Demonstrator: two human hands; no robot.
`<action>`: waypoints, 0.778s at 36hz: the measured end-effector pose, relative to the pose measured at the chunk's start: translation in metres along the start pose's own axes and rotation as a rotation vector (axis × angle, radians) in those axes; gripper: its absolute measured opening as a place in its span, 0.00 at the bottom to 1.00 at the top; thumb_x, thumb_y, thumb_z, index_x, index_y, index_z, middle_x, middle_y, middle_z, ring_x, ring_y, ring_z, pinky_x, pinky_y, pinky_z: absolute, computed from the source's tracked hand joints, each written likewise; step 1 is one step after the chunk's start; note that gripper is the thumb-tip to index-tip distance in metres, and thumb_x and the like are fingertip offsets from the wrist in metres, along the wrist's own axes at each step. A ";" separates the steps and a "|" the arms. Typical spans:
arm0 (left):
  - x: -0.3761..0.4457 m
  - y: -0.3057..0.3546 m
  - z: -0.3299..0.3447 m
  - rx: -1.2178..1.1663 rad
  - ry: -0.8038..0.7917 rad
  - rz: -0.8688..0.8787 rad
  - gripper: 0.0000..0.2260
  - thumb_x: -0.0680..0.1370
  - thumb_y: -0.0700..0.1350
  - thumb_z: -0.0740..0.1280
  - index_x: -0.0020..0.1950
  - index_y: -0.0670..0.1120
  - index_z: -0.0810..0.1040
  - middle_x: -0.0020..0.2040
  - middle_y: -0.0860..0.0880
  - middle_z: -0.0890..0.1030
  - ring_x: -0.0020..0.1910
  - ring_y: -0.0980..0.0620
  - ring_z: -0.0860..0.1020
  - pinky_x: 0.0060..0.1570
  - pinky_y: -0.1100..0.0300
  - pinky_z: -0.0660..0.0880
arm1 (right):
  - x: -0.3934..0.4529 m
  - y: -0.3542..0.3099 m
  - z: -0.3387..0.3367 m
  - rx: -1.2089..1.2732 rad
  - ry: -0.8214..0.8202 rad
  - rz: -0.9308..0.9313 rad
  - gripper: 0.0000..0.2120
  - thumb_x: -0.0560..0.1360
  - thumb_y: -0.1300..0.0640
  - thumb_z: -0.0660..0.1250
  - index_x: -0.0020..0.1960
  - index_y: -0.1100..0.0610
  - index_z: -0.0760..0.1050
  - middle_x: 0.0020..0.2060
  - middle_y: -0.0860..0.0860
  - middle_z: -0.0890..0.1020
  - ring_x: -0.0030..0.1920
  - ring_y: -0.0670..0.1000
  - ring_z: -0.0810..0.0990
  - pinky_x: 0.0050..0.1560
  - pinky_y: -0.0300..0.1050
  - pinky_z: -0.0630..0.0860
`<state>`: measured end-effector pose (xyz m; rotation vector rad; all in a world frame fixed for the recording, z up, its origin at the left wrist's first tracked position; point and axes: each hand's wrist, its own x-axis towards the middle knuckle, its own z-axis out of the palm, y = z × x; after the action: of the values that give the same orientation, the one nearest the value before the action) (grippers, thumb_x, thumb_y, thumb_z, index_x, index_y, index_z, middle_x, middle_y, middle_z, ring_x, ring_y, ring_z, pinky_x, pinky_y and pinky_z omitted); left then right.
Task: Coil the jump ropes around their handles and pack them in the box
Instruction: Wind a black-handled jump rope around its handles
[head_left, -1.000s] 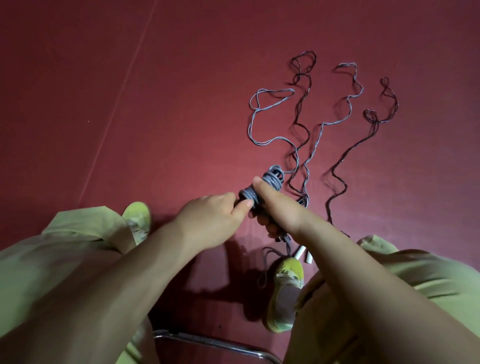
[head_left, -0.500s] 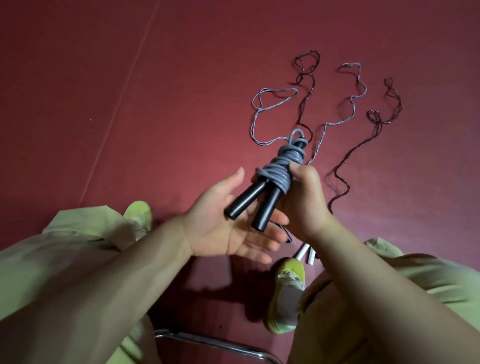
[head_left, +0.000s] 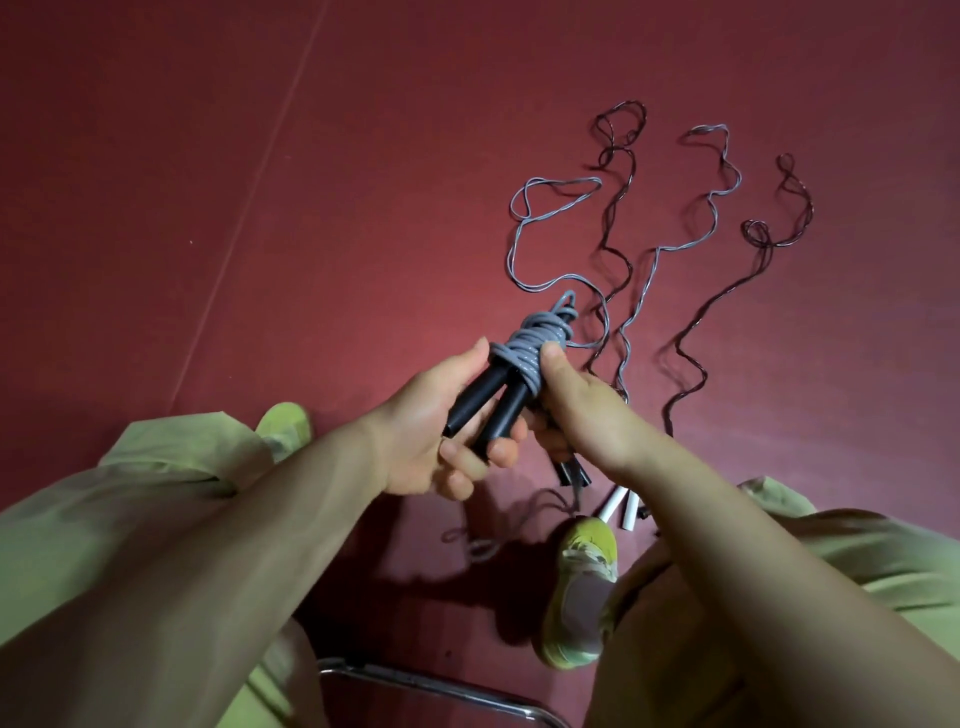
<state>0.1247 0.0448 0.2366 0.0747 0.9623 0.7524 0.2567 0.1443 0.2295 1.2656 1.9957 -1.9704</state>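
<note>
Above red floor, both hands around coiled jump rope.

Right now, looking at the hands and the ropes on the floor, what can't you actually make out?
- Box: nowhere in the head view.
- Black handles of a floor rope: mostly hidden behind the right hand.
- White handles: partly covered by the right forearm.
- Grey rope coiled round two black handles: its loose end is hidden in the wraps.

One head-worn camera looks steeply down, close over the hands, at the floor.
</note>
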 end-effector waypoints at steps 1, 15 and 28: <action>0.002 -0.001 0.000 0.058 0.052 0.001 0.34 0.72 0.73 0.46 0.41 0.44 0.74 0.29 0.50 0.72 0.18 0.59 0.57 0.25 0.65 0.55 | 0.000 0.001 0.001 0.005 -0.009 0.024 0.26 0.83 0.41 0.44 0.34 0.55 0.63 0.26 0.48 0.64 0.25 0.48 0.59 0.30 0.42 0.58; 0.010 -0.007 0.008 0.342 0.353 0.101 0.32 0.77 0.69 0.45 0.48 0.44 0.76 0.30 0.47 0.76 0.19 0.57 0.57 0.26 0.63 0.56 | 0.003 0.006 0.002 -0.079 -0.028 0.163 0.26 0.83 0.40 0.41 0.31 0.52 0.58 0.19 0.43 0.59 0.20 0.44 0.56 0.24 0.36 0.54; 0.019 -0.016 -0.002 0.910 0.552 0.348 0.31 0.70 0.69 0.44 0.33 0.48 0.75 0.31 0.50 0.79 0.37 0.48 0.77 0.53 0.49 0.74 | 0.004 0.006 0.001 -0.036 -0.118 0.272 0.32 0.73 0.26 0.46 0.39 0.55 0.66 0.26 0.46 0.60 0.26 0.47 0.54 0.28 0.42 0.52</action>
<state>0.1385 0.0443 0.2162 0.8818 1.7969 0.6006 0.2573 0.1448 0.2224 1.3011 1.6958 -1.8265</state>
